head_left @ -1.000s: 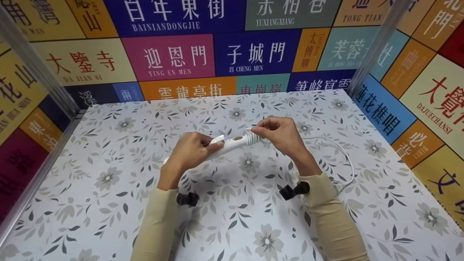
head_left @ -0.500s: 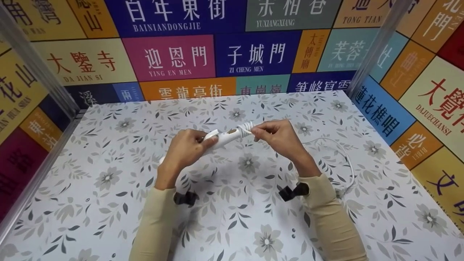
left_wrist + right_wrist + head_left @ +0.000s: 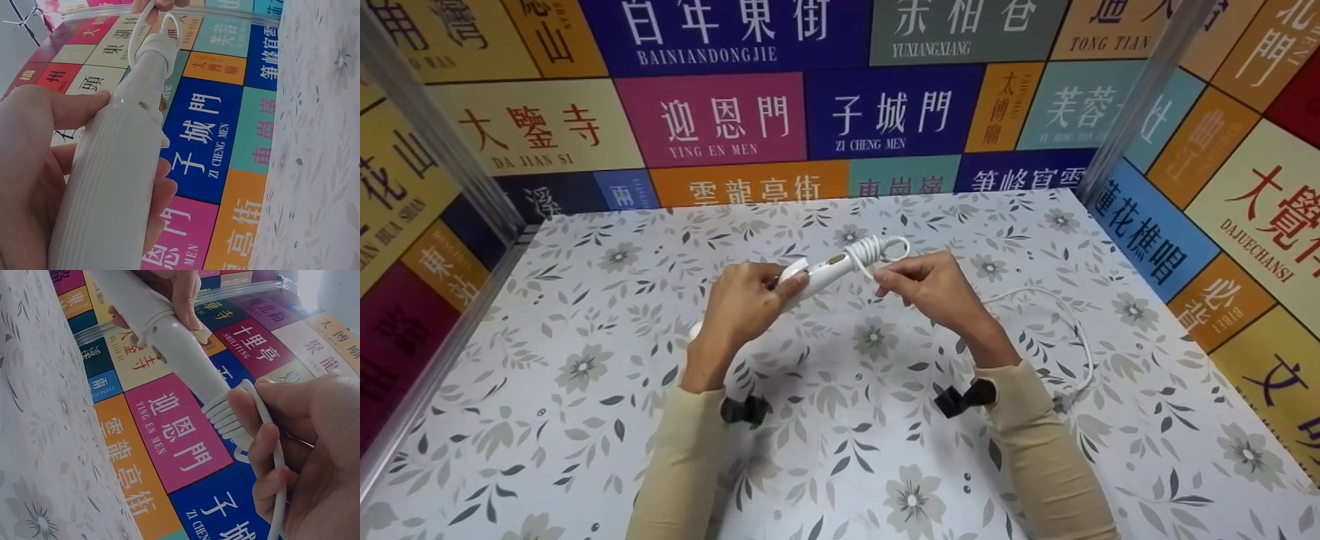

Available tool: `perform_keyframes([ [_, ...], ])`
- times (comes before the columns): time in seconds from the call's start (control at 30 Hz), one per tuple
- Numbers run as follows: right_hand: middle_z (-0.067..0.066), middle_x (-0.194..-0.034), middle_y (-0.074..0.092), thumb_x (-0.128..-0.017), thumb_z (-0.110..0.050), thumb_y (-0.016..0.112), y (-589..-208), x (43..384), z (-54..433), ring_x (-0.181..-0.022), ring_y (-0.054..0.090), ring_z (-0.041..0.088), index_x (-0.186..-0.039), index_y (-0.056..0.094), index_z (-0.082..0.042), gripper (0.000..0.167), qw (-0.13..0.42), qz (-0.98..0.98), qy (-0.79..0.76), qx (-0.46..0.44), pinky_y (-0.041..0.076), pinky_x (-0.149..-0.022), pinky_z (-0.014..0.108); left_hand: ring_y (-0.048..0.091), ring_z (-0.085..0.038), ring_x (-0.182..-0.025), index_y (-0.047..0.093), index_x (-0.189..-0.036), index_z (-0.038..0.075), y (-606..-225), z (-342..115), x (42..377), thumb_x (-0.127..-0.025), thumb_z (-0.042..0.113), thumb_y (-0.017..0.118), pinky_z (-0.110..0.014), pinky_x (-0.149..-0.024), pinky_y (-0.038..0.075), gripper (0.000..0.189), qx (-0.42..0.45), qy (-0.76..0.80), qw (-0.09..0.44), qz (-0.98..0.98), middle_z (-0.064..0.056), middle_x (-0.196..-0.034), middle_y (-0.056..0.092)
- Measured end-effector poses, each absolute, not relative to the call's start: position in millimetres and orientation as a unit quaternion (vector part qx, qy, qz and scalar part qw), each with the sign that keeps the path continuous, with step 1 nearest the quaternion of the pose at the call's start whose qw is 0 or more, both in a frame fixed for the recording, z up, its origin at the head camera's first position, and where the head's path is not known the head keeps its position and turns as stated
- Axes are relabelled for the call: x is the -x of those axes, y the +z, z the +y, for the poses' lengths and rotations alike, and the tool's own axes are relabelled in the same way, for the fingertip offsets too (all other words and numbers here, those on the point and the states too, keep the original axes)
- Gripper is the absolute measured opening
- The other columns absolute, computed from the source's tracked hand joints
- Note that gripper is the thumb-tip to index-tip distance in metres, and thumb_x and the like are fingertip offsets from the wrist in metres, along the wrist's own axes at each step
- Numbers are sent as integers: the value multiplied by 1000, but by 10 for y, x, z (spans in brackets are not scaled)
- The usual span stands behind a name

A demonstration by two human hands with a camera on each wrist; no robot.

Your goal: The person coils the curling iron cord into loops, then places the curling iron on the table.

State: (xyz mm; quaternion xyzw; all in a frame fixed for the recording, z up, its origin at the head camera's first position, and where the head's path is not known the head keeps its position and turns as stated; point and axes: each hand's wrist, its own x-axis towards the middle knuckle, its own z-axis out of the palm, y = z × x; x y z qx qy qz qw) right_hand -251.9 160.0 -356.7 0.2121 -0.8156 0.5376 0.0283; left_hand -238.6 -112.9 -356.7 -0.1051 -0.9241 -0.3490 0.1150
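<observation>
A white hair iron (image 3: 819, 285) is held up over the table, tilted with its cord end up and to the right. My left hand (image 3: 750, 300) grips its ribbed body (image 3: 112, 185), thumb on one side and fingertips showing on the other. Several turns of white power cord (image 3: 222, 417) are coiled round the narrow end of the handle. My right hand (image 3: 926, 289) pinches the cord between thumb and fingers, just beside those coils. In the right wrist view the cord runs down across the right fingers (image 3: 270, 439). A small loop stands out past the handle's tip in the head view.
The loose length of cord (image 3: 1084, 337) curves over the flower-patterned tablecloth (image 3: 840, 450) to the right, beside the right forearm. Panels with large coloured lettering (image 3: 709, 120) stand behind the table and along both sides. A black wrist mount (image 3: 746, 410) sits on each sleeve.
The right hand has moved slightly down and toward me with the cord, from above the handle's end to its near side. The hair iron has tipped up more, its cord end rising.
</observation>
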Motion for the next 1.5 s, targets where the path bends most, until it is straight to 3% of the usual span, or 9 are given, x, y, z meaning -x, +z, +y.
perform_keyframes([
  [0.27,8,-87,77,-95,-25,69,-3650,2573,1591,-70,67,14,-103,79,-4,24,-14,-805,555,-210,57,-70,29,60,-22,-68,80,-104,13,-3527,-1102,2364,-93,45,68,-32,-61,42,36,102,-363,133,-917,-7,-80,73],
  [0.43,11,-91,78,-97,-27,67,-3732,2656,1633,-79,71,20,-109,78,-8,25,-50,-806,551,-213,57,-73,29,58,-21,-67,80,-95,11,-3521,-1121,2366,-94,43,67,-31,-59,41,35,107,-378,145,-908,-6,-75,71],
  [0.63,1,-85,78,-98,-29,66,-3844,2751,1687,-77,70,14,-113,77,-11,26,-94,-813,537,-206,57,-76,32,61,-21,-71,81,-98,13,-3511,-1142,2360,-93,43,68,-32,-61,43,33,97,-395,138,-903,-5,-81,75],
  [0.8,-3,-71,72,-95,-38,69,-3917,2805,1673,-68,63,13,-99,80,-6,34,-83,-834,514,-182,50,-66,28,60,-21,-70,81,-96,12,-3521,-1132,2367,-93,43,68,-31,-60,43,34,104,-400,128,-902,-6,-81,74],
  [0.9,-2,-67,68,-93,-46,69,-3948,2822,1672,-65,59,16,-86,80,-5,42,-66,-850,499,-157,49,-66,31,60,-21,-69,81,-96,13,-3517,-1137,2365,-93,42,69,-32,-60,44,32,105,-413,123,-896,-6,-82,74],
  [1.1,-2,-66,68,-88,-54,70,-3990,2829,1664,-62,52,17,-65,74,-15,46,-70,-861,488,-120,38,-58,30,61,-22,-72,80,-105,12,-3500,-1149,2360,-92,41,70,-32,-62,47,33,118,-428,104,-890,-8,-89,75],
  [1.23,-3,-62,65,-85,-56,73,-4002,2828,1645,-65,51,19,-62,72,-17,46,-58,-864,488,-107,30,-57,29,61,-22,-72,80,-104,11,-3502,-1161,2367,-92,41,70,-33,-62,47,33,129,-426,89,-891,-9,-89,75],
  [1.5,-5,-63,65,-88,-49,74,-4011,2829,1619,-60,47,14,-73,77,-13,39,-36,-866,487,-104,36,-61,29,52,-18,-64,81,-85,13,-3510,-1183,2367,-92,40,71,-31,-60,41,30,150,-407,70,-898,-5,-75,69],
])
